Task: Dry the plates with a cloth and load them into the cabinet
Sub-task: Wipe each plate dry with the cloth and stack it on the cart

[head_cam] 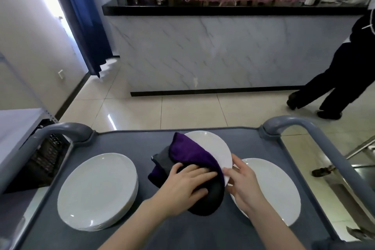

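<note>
The left hand [186,184] has its fingers [203,174] spread flat, pressing the purple cloth [192,154] onto the plate [215,146]. The right hand [245,184] pinches that plate's near rim. A plate stack [97,189] lies left of the plate and another plate [274,186] right of it, all on the grey cart [142,142].

Marble-front bar counter [223,50] w/ blue curtain [87,16].

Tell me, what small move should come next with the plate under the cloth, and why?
Probably slide the left hand and the purple cloth up across the tilted plate. The cloth covers only its lower left part and the upper white face is bare, while the right hand pinches the rim to steady it.
</note>
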A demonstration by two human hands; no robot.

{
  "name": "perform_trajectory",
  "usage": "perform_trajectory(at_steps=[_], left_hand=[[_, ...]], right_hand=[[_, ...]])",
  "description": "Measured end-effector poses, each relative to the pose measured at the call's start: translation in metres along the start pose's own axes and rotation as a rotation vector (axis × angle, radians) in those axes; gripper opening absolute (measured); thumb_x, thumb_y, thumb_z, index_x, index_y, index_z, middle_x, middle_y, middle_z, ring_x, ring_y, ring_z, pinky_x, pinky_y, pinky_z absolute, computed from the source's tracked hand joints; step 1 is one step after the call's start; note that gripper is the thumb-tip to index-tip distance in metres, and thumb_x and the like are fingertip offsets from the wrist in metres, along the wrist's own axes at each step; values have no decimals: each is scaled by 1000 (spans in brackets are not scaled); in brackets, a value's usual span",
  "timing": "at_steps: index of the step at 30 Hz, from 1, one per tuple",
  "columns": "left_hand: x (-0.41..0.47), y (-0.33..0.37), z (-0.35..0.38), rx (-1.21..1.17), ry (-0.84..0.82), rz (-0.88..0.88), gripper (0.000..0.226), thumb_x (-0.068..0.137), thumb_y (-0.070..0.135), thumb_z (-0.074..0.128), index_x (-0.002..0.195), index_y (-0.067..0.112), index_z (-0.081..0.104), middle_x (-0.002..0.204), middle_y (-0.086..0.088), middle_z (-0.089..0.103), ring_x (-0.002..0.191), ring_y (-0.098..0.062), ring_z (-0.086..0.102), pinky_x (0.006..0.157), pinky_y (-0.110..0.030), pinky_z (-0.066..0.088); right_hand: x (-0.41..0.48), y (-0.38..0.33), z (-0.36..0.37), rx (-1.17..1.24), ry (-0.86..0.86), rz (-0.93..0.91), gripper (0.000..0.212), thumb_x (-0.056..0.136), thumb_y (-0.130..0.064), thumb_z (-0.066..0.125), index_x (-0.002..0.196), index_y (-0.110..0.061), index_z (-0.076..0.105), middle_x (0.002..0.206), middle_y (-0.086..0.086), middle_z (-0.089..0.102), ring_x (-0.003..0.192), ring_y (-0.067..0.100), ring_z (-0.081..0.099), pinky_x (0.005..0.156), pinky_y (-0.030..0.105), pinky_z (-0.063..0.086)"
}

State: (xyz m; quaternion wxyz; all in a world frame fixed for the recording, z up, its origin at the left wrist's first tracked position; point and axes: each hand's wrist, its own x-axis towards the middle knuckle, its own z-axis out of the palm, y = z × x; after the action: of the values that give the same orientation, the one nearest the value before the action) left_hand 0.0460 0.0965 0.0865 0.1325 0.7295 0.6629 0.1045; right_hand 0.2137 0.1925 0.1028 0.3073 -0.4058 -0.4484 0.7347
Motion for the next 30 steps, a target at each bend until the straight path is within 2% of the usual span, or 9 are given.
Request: perform_trajectory(at_steps=[4,9,13,16,20,23,26,28,30], left_hand=[[17,-1,1,175,7,-62,62,93,59,8,153,45,8,157,19,21,144,-7,16,115,-48,1],[39,-13,-11,184,76,-175,64,91,63,4,152,47,-6,161,18,11,148,-8,5,113,-52,-11],[41,-22,-18,161,163,-267,67,89,64,4,153,45,0,163,18,8,150,-6,0,115,-53,-10],[29,-30,-16,115,197,-323,64,95,62,19,155,42,6,163,18,9,150,-7,-1,119,-47,0],[-3,-25,2,-35,178,-262,61,103,48,31,152,39,-4,156,25,-6,150,-10,-6,118,-27,-3],[-17,-7,9,-41,165,-264,56,105,42,25,145,46,-14,152,30,-10,149,-8,-10,120,-36,-11],[-16,16,10,54,117,-204,53,104,41,19,152,48,-4,161,24,0,150,-8,-10,115,-50,-24],[-11,31,6,68,104,-121,54,101,43,15,153,46,2,163,20,3,151,-10,-8,112,-48,-28],[-6,38,-1,58,129,-44,57,98,44,11,155,41,11,162,18,11,151,-10,-5,112,-46,-27]], right_hand=[[-6,-3,3,-38,-58,-24,47,94,10,46,120,-22,68,102,12,74,81,19,68,62,34,57],[-15,-8,0,-25,-126,-36,50,94,9,47,120,-27,70,108,12,74,90,26,71,66,36,58],[-14,-16,-5,-15,-78,-73,49,92,10,49,120,-24,70,104,11,75,83,23,70,62,34,57],[-9,-23,-10,7,-5,-118,47,92,9,50,121,-23,69,105,7,75,82,23,67,64,39,58],[-1,-30,-14,3,36,-147,45,92,8,50,121,-22,68,108,6,74,85,25,66,66,41,57],[1,-26,-11,11,40,-136,46,93,7,49,123,-23,67,112,5,73,88,27,66,69,42,58],[3,-21,-4,49,30,-124,47,93,9,48,126,-20,65,114,7,73,92,26,68,65,40,58],[3,-19,3,42,14,-107,48,93,9,46,128,-18,63,115,8,73,94,25,69,66,36,57],[2,-18,8,46,-27,-108,46,94,9,45,129,-14,63,117,12,72,103,27,69,76,32,56]])
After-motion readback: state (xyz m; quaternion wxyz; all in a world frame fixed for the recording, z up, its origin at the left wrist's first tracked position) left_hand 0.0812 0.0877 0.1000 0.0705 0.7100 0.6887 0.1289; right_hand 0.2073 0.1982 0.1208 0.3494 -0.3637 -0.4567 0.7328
